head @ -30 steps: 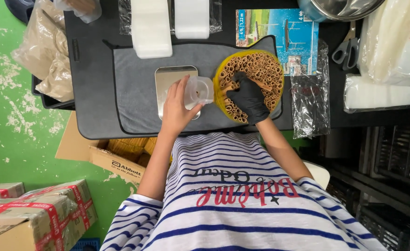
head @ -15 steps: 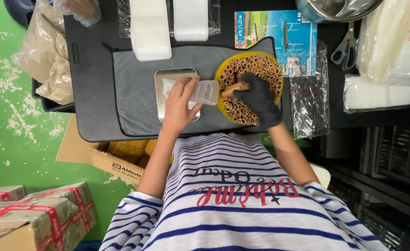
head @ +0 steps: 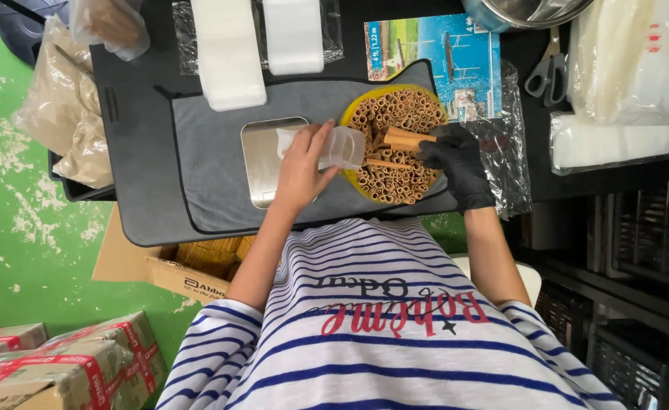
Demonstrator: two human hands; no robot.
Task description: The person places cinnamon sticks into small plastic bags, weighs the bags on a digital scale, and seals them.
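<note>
**Cinnamon sticks meet a tipped cup**

On the dark bench (head: 145,91), a yellow bowl (head: 353,114) holds cinnamon sticks (head: 395,114). The left hand (head: 302,171) grips a clear cup (head: 342,148) on its side, mouth towards the bowl; the gloved right hand (head: 456,156) pinches sticks beside it.

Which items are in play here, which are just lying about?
In use: left hand holding clear cup; gloved right hand holding cinnamon sticks; yellow bowl; metal tray.
Idle: scissors; white stacks; cardboard boxes.
</note>
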